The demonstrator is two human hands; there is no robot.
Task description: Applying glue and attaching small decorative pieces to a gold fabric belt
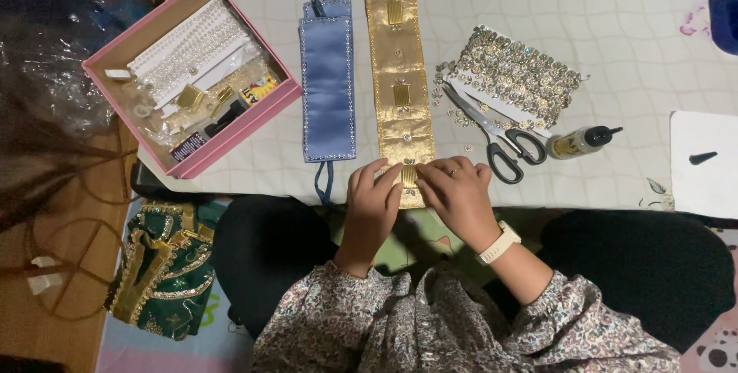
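Note:
A long gold fabric band (pixel 400 65) with square gold ornaments lies lengthwise on the white table (pixel 615 27), its near end at the table's front edge. My left hand (pixel 373 200) and my right hand (pixel 460 192) meet over that near end, fingertips pressing on a small gold square ornament (pixel 409 175) between them. A white watch sits on my right wrist. Just left of the band lies a blue satin band (pixel 327 81) with dark ties.
Black-handled scissors (pixel 500 138) and a small glue bottle (pixel 580 142) lie right of my hands, beside a strip of rhinestone trim (pixel 515 73). A pink box (pixel 192 73) with pearl trim and small bits sits at the left. Green and gold fabric (pixel 161 265) lies on the floor.

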